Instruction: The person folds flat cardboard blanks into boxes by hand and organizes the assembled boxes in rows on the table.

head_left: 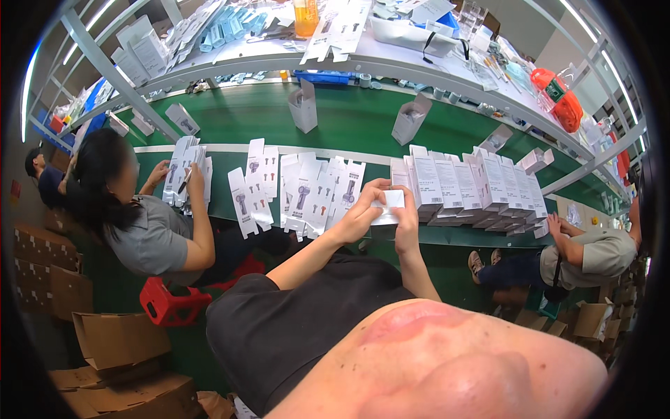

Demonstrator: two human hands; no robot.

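Green belt [356,105] runs across the scene beneath the metal edge of a loaded shelf [391,68], and a narrower green worktop [222,167] lies on the near side of it. Along the belt, two upright open cartons stand well apart, with green surface showing between them. The worktop's near edge passes just under the hands, which work in a gap: flat printed cartons [307,192] lie to the left, some tips overhanging that edge, and a packed row of boxes [481,185] crowds close on the right. To the sides, a co-worker [150,230] sorts a stack of cartons at the left end, and another person [593,258] is by the right end.

Both hands grip a white carton [392,201] above the near edge. The left hand [359,215] closes its fingers on one side; the right hand [407,227] wraps the other, thumb in front. Smooth, pale card forms its squarish face. The flat cartons are glossy with notched tabs, the boxes crisp and rectangular, the red stool [171,302] plastic, and the floor boxes [122,339] dull brown cardboard.
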